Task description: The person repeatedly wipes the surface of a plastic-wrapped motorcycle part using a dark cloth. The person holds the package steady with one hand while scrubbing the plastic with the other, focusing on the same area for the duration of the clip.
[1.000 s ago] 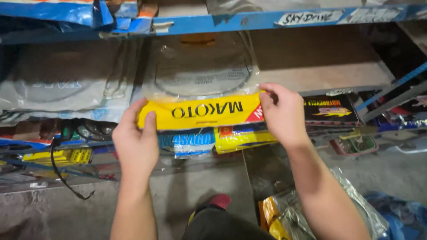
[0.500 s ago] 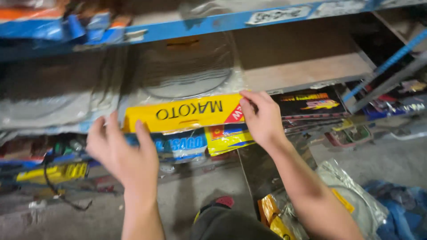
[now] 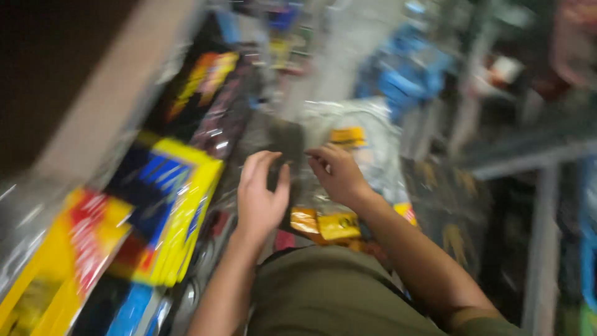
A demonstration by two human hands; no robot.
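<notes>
The view is blurred by motion. My left hand point(image 3: 261, 196) hangs with fingers apart and holds nothing. My right hand point(image 3: 336, 173) is beside it, fingers spread, over a pile of clear plastic packets with yellow labels point(image 3: 354, 134) on the floor. Whether it touches a packet I cannot tell. The yellow-and-red headed packet point(image 3: 68, 249) lies on the shelf at the lower left, apart from both hands. More packets with yellow and blue cards point(image 3: 171, 199) lie next to it.
A shelf edge point(image 3: 106, 106) runs diagonally across the upper left. Orange and yellow packets point(image 3: 323, 224) lie near my knee. Blue items point(image 3: 404, 68) and metal rack posts point(image 3: 535, 249) stand to the right.
Both hands have let go of the yellow-headed packet, which stays on the shelf. My view has swung to the right and down, and both hands now hover over the packets on the floor.
</notes>
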